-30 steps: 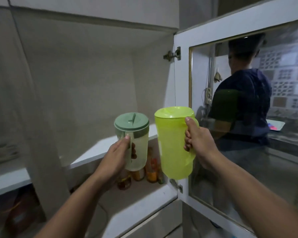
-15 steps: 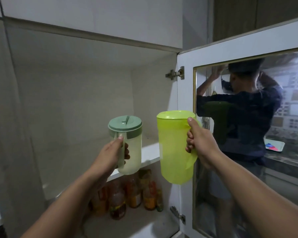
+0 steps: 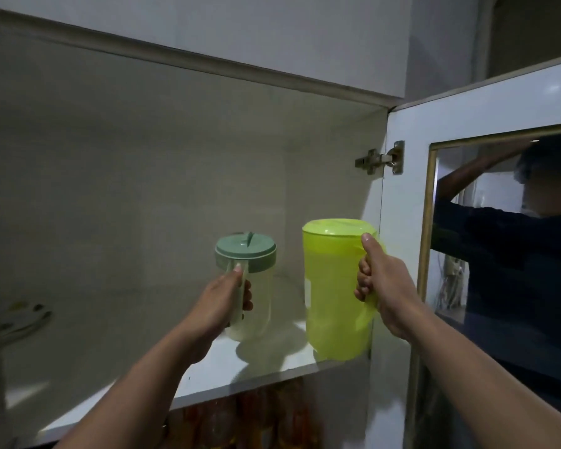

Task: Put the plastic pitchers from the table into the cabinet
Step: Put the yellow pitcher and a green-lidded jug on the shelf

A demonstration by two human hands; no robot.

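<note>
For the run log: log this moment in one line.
left hand grips clear pitcher | right hand grips yellow-green pitcher | both upright over cabinet shelf | door open

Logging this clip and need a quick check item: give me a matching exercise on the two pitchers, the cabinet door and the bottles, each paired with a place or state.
Things:
1. yellow-green pitcher
2. clear pitcher with the grey-green lid
3. cabinet door
4. bottles

Places or states:
A. swung open at the right, on its hinge
B. held by its handle in the left hand
C. below the shelf, in the lower compartment
D. held by its handle in the right hand

Pairs: 1-D, 2-B, 3-A, 4-C
</note>
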